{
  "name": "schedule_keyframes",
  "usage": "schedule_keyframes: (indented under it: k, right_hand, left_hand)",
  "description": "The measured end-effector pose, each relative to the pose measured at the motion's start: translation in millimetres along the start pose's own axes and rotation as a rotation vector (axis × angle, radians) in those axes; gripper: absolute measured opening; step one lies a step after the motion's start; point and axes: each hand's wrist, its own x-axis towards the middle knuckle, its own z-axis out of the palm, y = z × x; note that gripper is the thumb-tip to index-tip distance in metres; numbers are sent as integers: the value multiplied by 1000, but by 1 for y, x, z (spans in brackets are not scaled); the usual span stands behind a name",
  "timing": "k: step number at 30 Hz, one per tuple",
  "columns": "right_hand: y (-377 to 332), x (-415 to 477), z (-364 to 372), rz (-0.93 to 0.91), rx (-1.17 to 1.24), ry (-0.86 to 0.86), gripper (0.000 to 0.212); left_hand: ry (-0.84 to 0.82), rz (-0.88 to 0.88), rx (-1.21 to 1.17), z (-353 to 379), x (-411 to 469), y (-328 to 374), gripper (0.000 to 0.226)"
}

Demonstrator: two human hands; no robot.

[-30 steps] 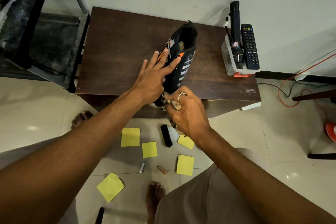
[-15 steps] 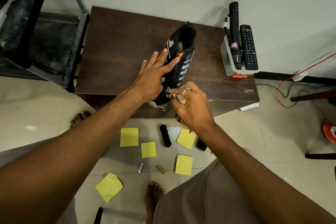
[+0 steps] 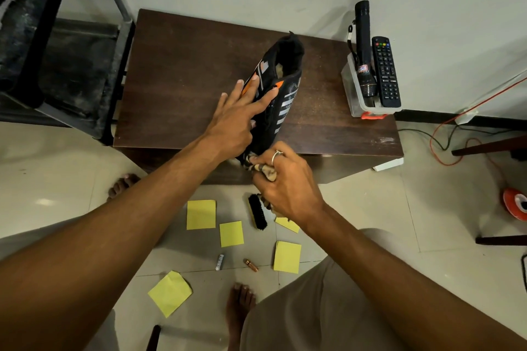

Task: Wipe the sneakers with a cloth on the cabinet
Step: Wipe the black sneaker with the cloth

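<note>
A black sneaker [image 3: 281,85] with grey stripes and orange marks stands on the dark wooden cabinet [image 3: 182,71], its toe at the front edge. My left hand [image 3: 239,117] lies on the sneaker's side with fingers straight, steadying it. My right hand [image 3: 285,182] grips a crumpled beige cloth [image 3: 266,169] and holds it against the toe of the sneaker. The toe itself is hidden behind both hands.
A clear box [image 3: 360,94] with a black torch [image 3: 363,48] and a remote [image 3: 385,71] stands at the cabinet's right end. On the floor lie a shoe brush [image 3: 257,211], several yellow notes [image 3: 201,214], two batteries [image 3: 220,261] and cables [image 3: 445,139]. A dark frame [image 3: 57,60] stands left.
My right hand with the cloth rubbed up along the toe, then came back down toward the cabinet's front edge. My left hand stayed on the sneaker.
</note>
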Motion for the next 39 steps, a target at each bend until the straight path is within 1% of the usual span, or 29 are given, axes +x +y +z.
schedule_keyframes:
  k: [4, 5, 7, 9, 10, 12, 13, 14, 17, 18, 19, 20, 22, 23, 27, 28, 29, 31, 32, 34, 36, 39]
  right_hand:
    - [11, 27, -8, 192, 82, 221, 17]
    - [10, 29, -6, 208, 97, 231, 17]
    - [6, 24, -3, 190, 137, 185, 16]
    - [7, 20, -7, 205, 235, 156, 14]
    - [12, 23, -14, 254, 306, 189, 14]
    - [24, 40, -27, 356, 420, 364, 17]
    - [30, 52, -33, 369, 423, 443, 19]
    - [33, 64, -37, 360, 396, 479, 20]
    - [34, 94, -36, 327, 362, 443, 26]
    - [34, 99, -35, 325, 376, 435, 27]
    - [34, 102, -34, 318, 382, 426, 26]
    - [33, 102, -33, 305, 367, 411, 26]
    - [32, 92, -30, 291, 311, 351, 22]
    - [32, 85, -29, 281, 301, 311, 21]
    - [41, 60, -33, 232, 269, 159, 22]
    - [43, 60, -35, 227, 276, 145, 21]
    - [45, 62, -36, 220, 281, 164, 20]
    - [47, 72, -32, 211, 264, 294, 14]
    - [46, 80, -29, 216, 260, 374, 13]
    - [45, 100, -24, 222, 285, 507, 20]
    - [43, 116, -25, 235, 307, 538, 22]
    - [44, 117, -28, 261, 331, 468, 22]
  left_hand:
    - [-3, -4, -11, -1, -1, 2, 91]
    - [-3, -1, -6, -1, -2, 1, 92]
    - [-10, 1, -11, -1, -2, 1, 92]
    - [-16, -11, -34, -3, -3, 4, 90]
    - [-19, -19, -45, -5, -4, 6, 89]
    - [-28, -35, -75, -8, -5, 10, 85]
    - [-27, -46, -101, -9, -5, 13, 81]
    - [-19, -61, -141, -11, -5, 17, 76]
    - [86, -123, -301, -17, -4, 26, 50]
    - [131, -139, -302, -17, -5, 29, 47]
    - [160, -152, -276, -17, -6, 31, 53]
    - [163, -161, -241, -16, -8, 33, 64]
    - [129, -171, -167, -11, -10, 34, 85]
    - [124, -170, -135, -8, -10, 34, 89]
    - [124, -140, -76, -2, -7, 28, 89]
    - [119, -134, -75, -1, -6, 27, 87]
    - [117, -126, -77, -1, -6, 25, 85]
    - [113, -106, -82, 0, -6, 23, 83]
    - [109, -104, -88, 0, -6, 22, 83]
    - [105, -111, -96, 0, -6, 21, 84]
    - [108, -115, -98, 0, -5, 21, 85]
    - [103, -116, -101, -1, -4, 20, 85]
